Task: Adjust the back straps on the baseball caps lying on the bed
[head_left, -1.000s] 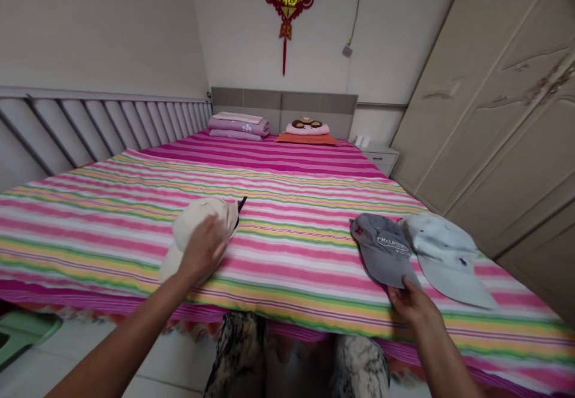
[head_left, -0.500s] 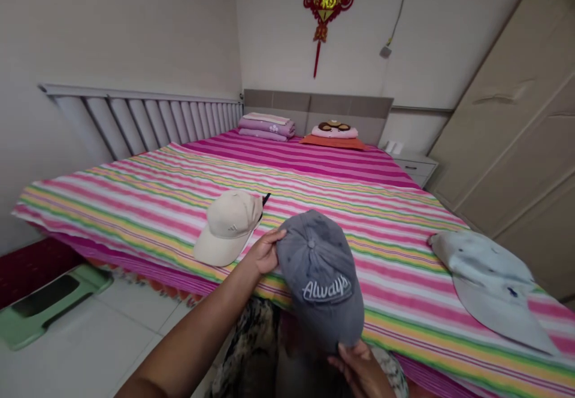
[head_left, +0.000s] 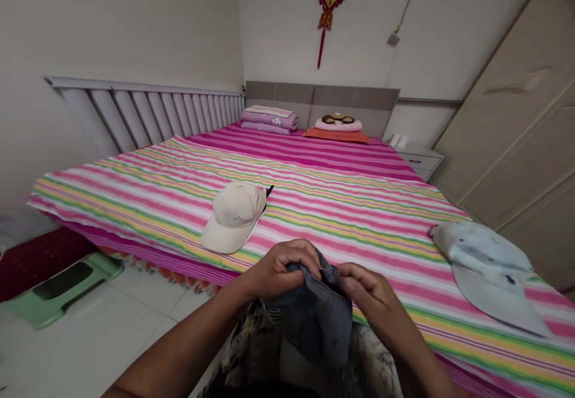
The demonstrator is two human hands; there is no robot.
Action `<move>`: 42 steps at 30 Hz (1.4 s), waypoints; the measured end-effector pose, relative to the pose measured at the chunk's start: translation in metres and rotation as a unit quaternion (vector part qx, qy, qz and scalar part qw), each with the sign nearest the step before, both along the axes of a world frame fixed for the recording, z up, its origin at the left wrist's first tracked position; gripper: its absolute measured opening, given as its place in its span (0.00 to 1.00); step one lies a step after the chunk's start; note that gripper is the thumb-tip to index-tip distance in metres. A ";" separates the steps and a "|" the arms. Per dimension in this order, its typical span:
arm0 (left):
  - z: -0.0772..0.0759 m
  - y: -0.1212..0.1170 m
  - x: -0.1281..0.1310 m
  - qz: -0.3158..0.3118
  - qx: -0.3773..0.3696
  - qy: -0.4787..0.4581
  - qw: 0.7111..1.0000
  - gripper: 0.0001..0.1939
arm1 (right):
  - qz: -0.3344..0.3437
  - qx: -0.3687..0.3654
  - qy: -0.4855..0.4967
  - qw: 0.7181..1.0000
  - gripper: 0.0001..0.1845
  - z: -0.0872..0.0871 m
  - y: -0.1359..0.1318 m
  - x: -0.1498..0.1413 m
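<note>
A dark grey baseball cap [head_left: 323,326] hangs before me over the near edge of the bed, tilted, its opening edge turned up. My left hand [head_left: 285,269] is closed on its rim from the left, the thumb in front. My right hand [head_left: 366,287] pinches the rim on the other side. Part of the white lettering shows beside the left wrist; the visor is mostly hidden. Left of my hands, a beige cap [head_left: 238,209] with a black strap end lies on the striped cover. Another cap, pale blue-white [head_left: 485,266], lies at the right.
The bed wears a striped sheet [head_left: 148,188]. Folded purple bedding [head_left: 269,121] and an orange and pink stack [head_left: 336,131] lie at the headboard [head_left: 281,95]. A green plastic stool [head_left: 45,308] stands on the floor at left, a white nightstand [head_left: 420,161] far right.
The grey cap has been turned over and lowered, so its lettering has swung mostly out of sight. My right hand has come up from the visor to the rim; both hands are now close together.
</note>
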State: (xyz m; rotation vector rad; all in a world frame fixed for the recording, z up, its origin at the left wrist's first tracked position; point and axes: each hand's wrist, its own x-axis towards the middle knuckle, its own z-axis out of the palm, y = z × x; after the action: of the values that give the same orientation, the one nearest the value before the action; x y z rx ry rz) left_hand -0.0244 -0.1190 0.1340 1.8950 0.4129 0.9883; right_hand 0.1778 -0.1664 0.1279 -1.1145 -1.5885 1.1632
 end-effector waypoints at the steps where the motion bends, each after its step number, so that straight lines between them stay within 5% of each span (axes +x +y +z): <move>1: 0.001 -0.003 -0.001 0.022 0.026 0.005 0.999 0.10 | 0.014 -0.021 0.006 1.000 0.17 0.001 -0.001 -0.007; 5: -0.008 -0.008 -0.007 0.042 0.006 -0.044 0.998 0.10 | 0.001 -0.054 0.078 0.995 0.15 -0.010 -0.001 -0.023; 9: -0.025 -0.004 -0.010 0.007 -0.242 -0.190 0.952 0.09 | -0.060 0.049 0.034 0.996 0.06 -0.017 0.002 -0.029; 11: -0.030 -0.003 -0.009 0.009 -0.324 -0.177 0.929 0.12 | -0.090 0.121 -0.024 0.988 0.02 -0.017 0.002 -0.032; 15: -0.031 -0.003 -0.007 -0.033 -0.382 -0.084 0.920 0.16 | -0.125 0.227 -0.117 0.959 0.04 -0.017 0.001 -0.038; 23: -0.033 -0.007 -0.012 -0.075 -0.481 -0.130 0.864 0.12 | -0.103 0.314 -0.168 0.929 0.06 -0.017 0.005 -0.044; 32: -0.040 -0.016 -0.021 -0.069 -0.510 -0.177 0.839 0.13 | 0.028 0.310 -0.227 0.923 0.15 -0.002 -0.002 -0.042; 36: -0.034 -0.019 -0.025 -0.038 -0.483 -0.179 0.856 0.16 | 0.035 0.401 -0.250 0.881 0.12 0.013 -0.008 -0.050; 42: -0.002 -0.029 -0.035 0.060 -0.382 -0.120 0.914 0.12 | -0.008 0.513 -0.291 0.808 0.10 0.027 -0.013 -0.060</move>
State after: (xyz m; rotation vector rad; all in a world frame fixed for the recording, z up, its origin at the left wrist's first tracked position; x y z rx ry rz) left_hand -0.0594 -0.1482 0.1315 1.0403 0.6603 0.9381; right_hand 0.1177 -0.1796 0.1546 -0.7172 -2.2160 -0.2114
